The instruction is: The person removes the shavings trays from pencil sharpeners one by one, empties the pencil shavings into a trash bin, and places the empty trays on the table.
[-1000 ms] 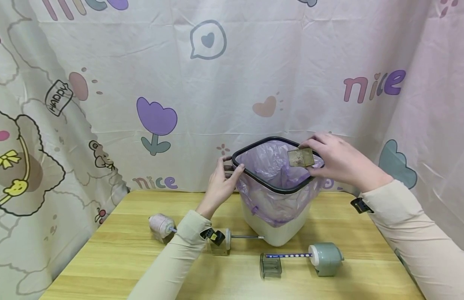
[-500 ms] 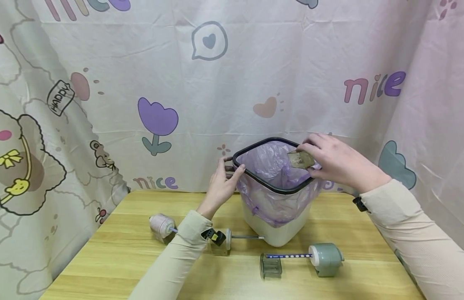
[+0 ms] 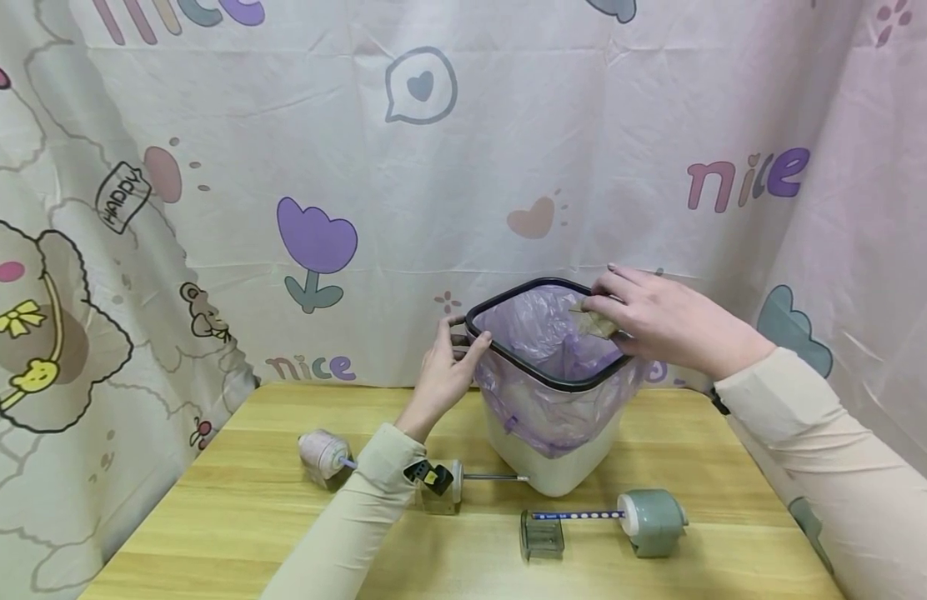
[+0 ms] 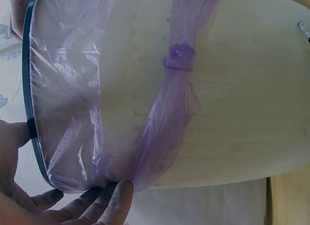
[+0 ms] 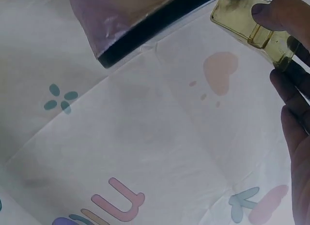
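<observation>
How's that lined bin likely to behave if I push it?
The bin may tip, as it narrows toward its base. The left hand holds its rim, so it might pivot there. The purple liner is probably floppy, hanging in thin wrinkles.

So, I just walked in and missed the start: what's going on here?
A person's left hand grips the black rim of a white bin lined with a purple bag. The right hand holds a yellowish clear container near the rim's right side. On the table, a green sharpener lies with a blue pencil in it.
</observation>
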